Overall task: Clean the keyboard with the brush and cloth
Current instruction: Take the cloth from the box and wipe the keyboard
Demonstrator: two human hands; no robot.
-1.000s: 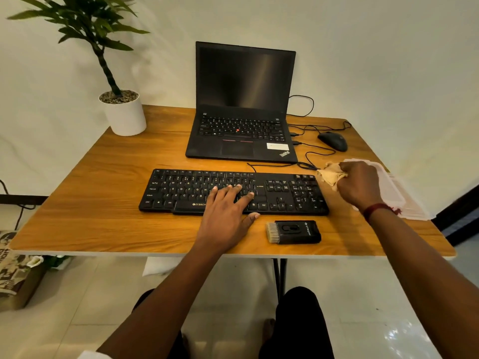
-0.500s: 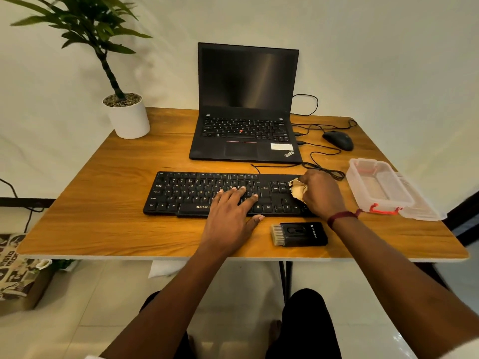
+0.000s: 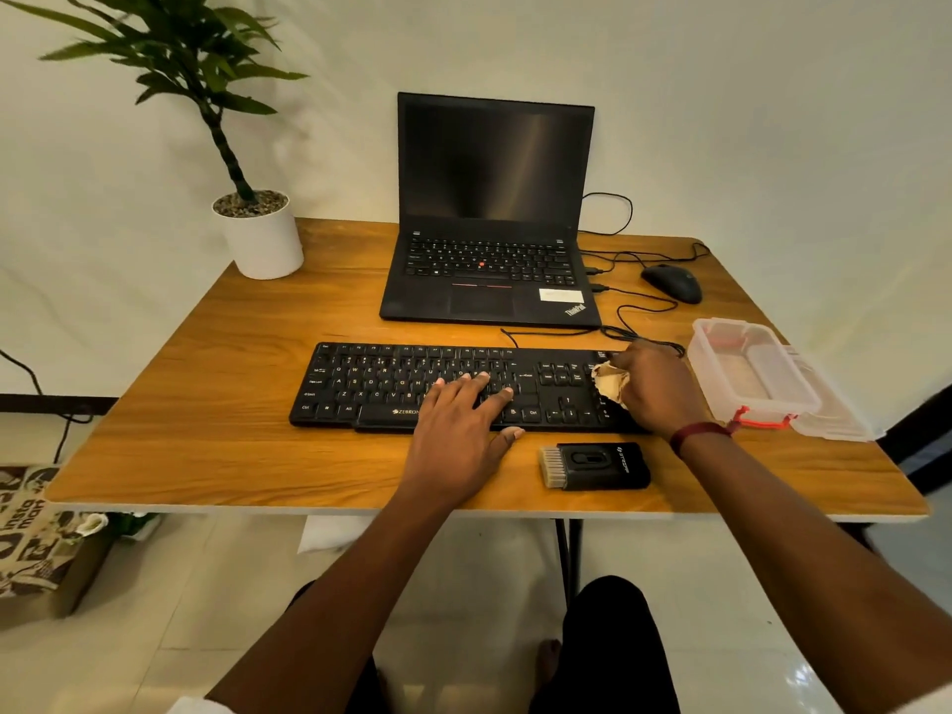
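At three o'clock on the keyboard (image 3: pixel 391 383), my right hand (image 3: pixel 662 391) grips the cloth (image 3: pixel 609 386), left hand (image 3: pixel 458 430) flat on keys, fingers straight, brush (image 3: pixel 595 466) at five o'clock, near table (image 3: pixel 206 435) edge.

Flat black plastic keyboard (image 3: pixel 412 383), pale legends. Crumpled tan cloth (image 3: pixel 608 386), right end. Black rectangular brush (image 3: pixel 597 466), beige bristles, near right. Orange-brown wood-grain tabletop (image 3: pixel 206 430). Black laptop (image 3: pixel 489 280), red dot. Clear plastic box (image 3: pixel 752 373), red clasp. White cylindrical pot (image 3: pixel 265 244), green leaves.

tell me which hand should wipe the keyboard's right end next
Right. The right hand grips the cloth at the right end of the keyboard; the left hand lies flat on the middle keys, likely steadying it.
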